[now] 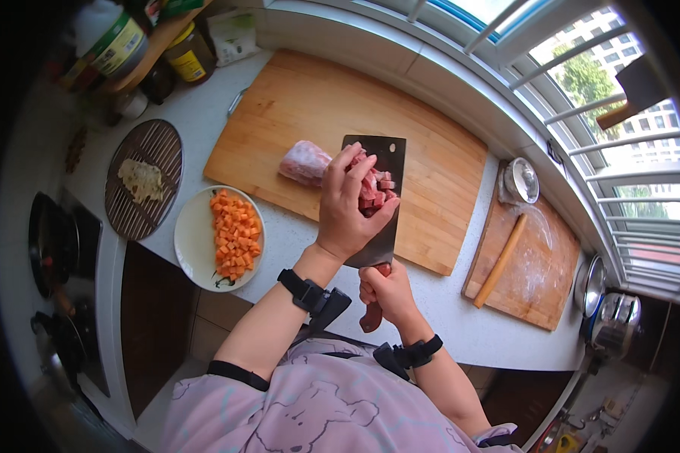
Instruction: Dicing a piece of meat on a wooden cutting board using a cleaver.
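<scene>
My right hand (390,290) grips the brown wooden handle of a cleaver (394,226). Its dark blade lies broadside to view over the large bamboo cutting board (430,187), with diced red meat (377,195) on top. My left hand (348,201) cups the dice from the left, fingers spread across them and thumb along their near side. Part of the dice is hidden beneath that hand. A pale pink chunk of raw meat (306,162) rests on the board left of the blade, its right end hidden behind my left fingers.
A white plate (192,255) of diced carrot (237,235) stands left of the board. Beyond it, a round slatted trivet (116,198) carries a pale lump. At right, a smaller wooden board (535,283) holds a rolling pin (501,260) and a bowl (522,180). A stove (85,249) is far left.
</scene>
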Tool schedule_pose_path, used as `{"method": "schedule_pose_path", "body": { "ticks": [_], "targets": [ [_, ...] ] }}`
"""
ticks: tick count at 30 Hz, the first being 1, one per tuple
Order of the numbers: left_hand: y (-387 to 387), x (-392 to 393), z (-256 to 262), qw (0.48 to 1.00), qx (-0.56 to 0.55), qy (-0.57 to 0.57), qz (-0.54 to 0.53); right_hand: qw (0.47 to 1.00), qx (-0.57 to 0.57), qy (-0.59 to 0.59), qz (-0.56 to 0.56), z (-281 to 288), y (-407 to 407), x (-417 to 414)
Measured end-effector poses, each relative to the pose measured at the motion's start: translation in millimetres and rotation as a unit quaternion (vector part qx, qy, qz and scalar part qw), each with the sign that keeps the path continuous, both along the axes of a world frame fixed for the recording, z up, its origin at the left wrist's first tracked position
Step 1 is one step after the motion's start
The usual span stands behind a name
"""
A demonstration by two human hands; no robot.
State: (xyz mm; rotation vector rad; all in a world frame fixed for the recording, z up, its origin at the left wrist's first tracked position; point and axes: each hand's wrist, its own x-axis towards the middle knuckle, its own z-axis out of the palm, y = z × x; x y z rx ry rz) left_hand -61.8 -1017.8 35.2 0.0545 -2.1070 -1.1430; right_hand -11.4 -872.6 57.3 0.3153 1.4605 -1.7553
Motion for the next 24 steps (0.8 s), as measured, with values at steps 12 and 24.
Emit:
{"method": "schedule_pose_path", "body": {
  "ticks": [12, 24],
  "targets": [
    [-152, 166, -24, 0.971, -0.021, -0.104, 0.212, 0.97, 0.004, -0.003, 0.243, -16, -146, 86],
    [-203, 188, -64, 0.979, -0.033, -0.128, 0.155, 0.978, 0.025, -0.01, 0.207, -51, -191, 122]
  ]
}}
